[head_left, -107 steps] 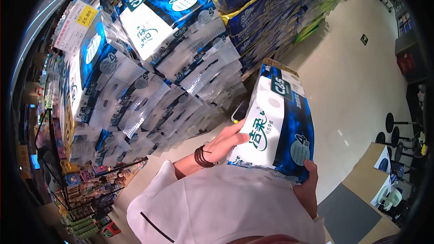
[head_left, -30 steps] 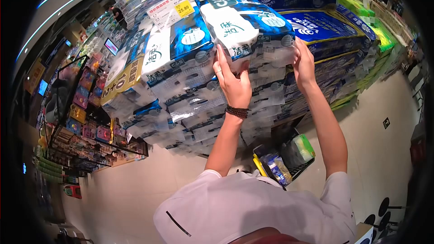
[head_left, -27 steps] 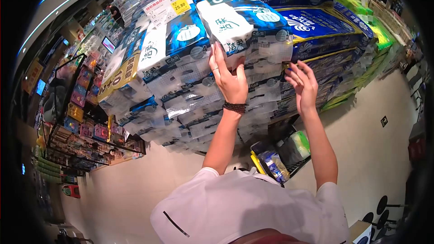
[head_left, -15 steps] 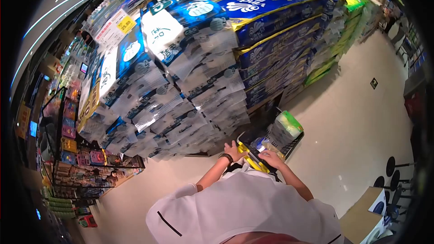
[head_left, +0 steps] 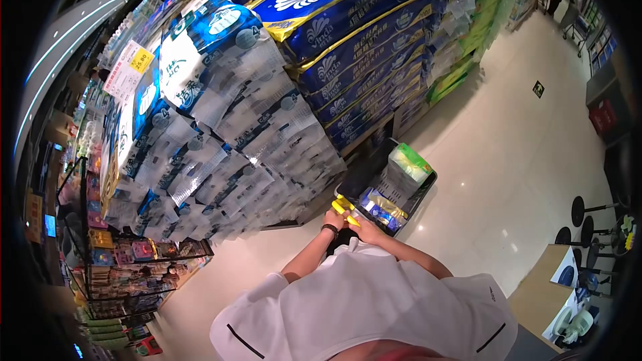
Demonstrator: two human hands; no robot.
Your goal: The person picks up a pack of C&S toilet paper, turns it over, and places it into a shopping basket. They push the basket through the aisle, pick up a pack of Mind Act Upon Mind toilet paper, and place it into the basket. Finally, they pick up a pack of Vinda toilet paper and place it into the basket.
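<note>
On my feed the left hand (head_left: 332,218) and right hand (head_left: 368,230) meet at the yellow handle (head_left: 353,221) on the near end of the black basket (head_left: 422,197), but I cannot tell how far their fingers close around it. A sharp sideways tug could knock the basket against the blue packs (head_left: 364,47) stacked beside it or topple the green-topped pack (head_left: 411,164) inside; I can't see the basket's underside.

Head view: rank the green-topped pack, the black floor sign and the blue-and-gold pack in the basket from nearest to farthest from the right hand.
From the right hand:
1. Blue-and-gold pack, near end of the basket.
2. Green-topped pack, far end.
3. Black floor sign, beyond, rightward.
</note>
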